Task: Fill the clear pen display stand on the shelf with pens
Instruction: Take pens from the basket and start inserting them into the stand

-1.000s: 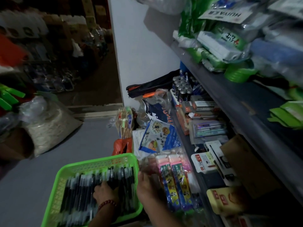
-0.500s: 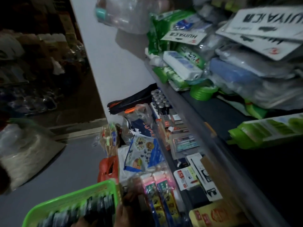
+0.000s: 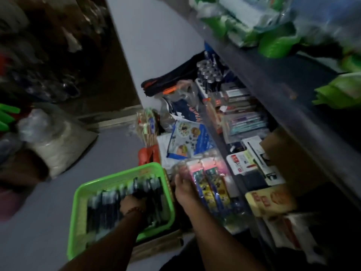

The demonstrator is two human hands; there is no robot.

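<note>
The left hand (image 3: pixel 132 204) lay on the pens (image 3: pixel 105 210) in the green basket (image 3: pixel 117 175), the right hand (image 3: pixel 183 190) just beside its right rim. I could not tell either grip. The pens pointed away, the shelf (image 3: pixel 273 90) rose rightward, and the stand was indistinguishable.

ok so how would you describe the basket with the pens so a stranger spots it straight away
From the long grey shelf unit on the right, look down and left toward the grey floor. Left of the pink-topped packs sits a bright green plastic basket, the only open tray there, filled with dark pens.
</note>
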